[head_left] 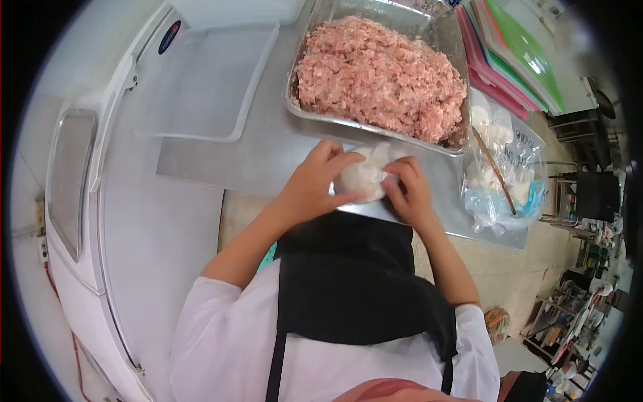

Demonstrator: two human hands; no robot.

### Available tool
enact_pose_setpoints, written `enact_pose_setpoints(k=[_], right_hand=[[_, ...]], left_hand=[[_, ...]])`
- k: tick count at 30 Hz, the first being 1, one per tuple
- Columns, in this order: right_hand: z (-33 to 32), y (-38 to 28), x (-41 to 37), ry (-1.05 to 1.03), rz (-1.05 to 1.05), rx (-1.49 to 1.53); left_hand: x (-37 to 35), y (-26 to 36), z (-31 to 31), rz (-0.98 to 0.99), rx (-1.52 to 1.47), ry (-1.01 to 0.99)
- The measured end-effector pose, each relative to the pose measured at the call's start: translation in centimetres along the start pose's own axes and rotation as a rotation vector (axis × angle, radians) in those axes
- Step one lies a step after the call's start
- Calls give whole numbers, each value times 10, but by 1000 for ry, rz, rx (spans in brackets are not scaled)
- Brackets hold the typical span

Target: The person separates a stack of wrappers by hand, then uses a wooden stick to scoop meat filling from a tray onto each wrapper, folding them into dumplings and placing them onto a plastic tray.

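Observation:
Close to the near edge of the steel table, a small white, crumpled bundle sits between my hands. It looks like thin plastic gathered at the top, and what is inside cannot be made out. My left hand curls round its left side, thumb and fingers against it. On the other side, the fingertips of my right hand pinch its edge. Just beyond my hands stands a metal tray heaped with ground meat.
A clear plastic bag with white pieces lies on the right, a thin brown stick across it. Coloured boards are stacked at back right. A translucent plastic container stands left, beside a white appliance.

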State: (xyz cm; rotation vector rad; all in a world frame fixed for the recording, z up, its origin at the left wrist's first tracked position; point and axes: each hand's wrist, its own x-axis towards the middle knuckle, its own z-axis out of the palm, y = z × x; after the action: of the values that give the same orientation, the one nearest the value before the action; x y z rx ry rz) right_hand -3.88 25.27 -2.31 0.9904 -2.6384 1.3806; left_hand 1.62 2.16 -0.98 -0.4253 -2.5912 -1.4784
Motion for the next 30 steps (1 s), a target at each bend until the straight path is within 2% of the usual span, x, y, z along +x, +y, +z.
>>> enact_pose_setpoints(k=[2, 4, 7, 8, 11, 14, 16, 17, 19, 20, 22, 23, 26, 29, 30], right_hand=[[-11, -6, 7, 5, -89, -66], [-21, -9, 11, 34, -183, -117], [-30, -22, 17, 88, -24, 60], [-27, -25, 20, 31, -40, 4], [-20, -23, 24, -107, -45, -74], [-28, -3, 18, -152, -25, -51], [-43, 2, 14, -128, -91, -114], [-53, 7, 9, -189, -23, -145], [-71, 14, -2, -310, 107, -205], [-75, 12, -5, -312, 91, -293], [-71, -11, -3, -181, 118, -250], [-66, -23, -1, -115, 134, -229], [-44, -52, 5, -221, 196, -138], [-15, -24, -5, -139, -48, -227], [-20, -14, -9, -191, -32, -163]], left_hand=[[8, -13, 5, -70, -17, -54], [9, -14, 6, -108, -210, 11], [10, -13, 10, -81, -372, 113], [8, -14, 10, -66, -396, 153], [5, -18, 7, -48, -351, 38], [1, -36, -3, -163, -564, -86], [-1, -43, -26, -35, -323, -122], [-2, -47, -38, 31, -198, -136], [-9, -61, -60, 18, -126, -131], [-11, -65, -65, 9, -90, -125], [-1, -46, -68, 37, -55, -79], [4, -33, -65, 51, -39, -58], [17, 11, -24, -65, -108, -33], [13, 7, 3, -80, 25, -98], [12, 1, 4, -155, -89, -142]])
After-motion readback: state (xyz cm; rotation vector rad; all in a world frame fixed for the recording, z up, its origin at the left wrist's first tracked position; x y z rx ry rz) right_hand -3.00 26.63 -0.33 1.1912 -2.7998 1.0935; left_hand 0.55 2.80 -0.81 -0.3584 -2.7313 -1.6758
